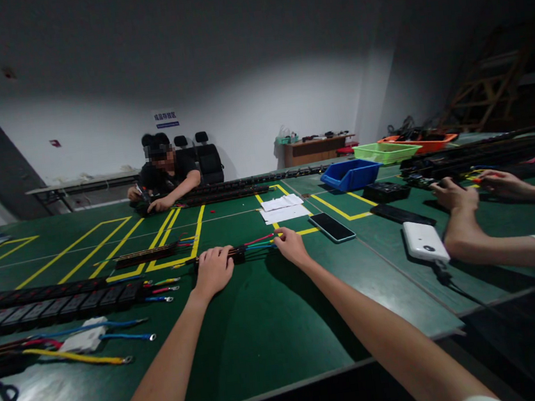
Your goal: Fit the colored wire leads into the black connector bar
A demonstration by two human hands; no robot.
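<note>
A dark narrow strip [237, 251] with red, blue and green wires [259, 242] at its right end lies on the green table [261, 317] in front of me. My left hand [214, 268] rests curled over the strip's left part. My right hand [290, 245] pinches the wire ends. Both arms are stretched far forward.
A black phone [332, 226] and white papers [283, 210] lie beyond my right hand. More strips with wires [52, 304] sit at the left. A co-worker's hands [455, 194] and a white device [425, 242] are at the right; another person [165, 173] works at the far side. Blue bin [350, 174] behind.
</note>
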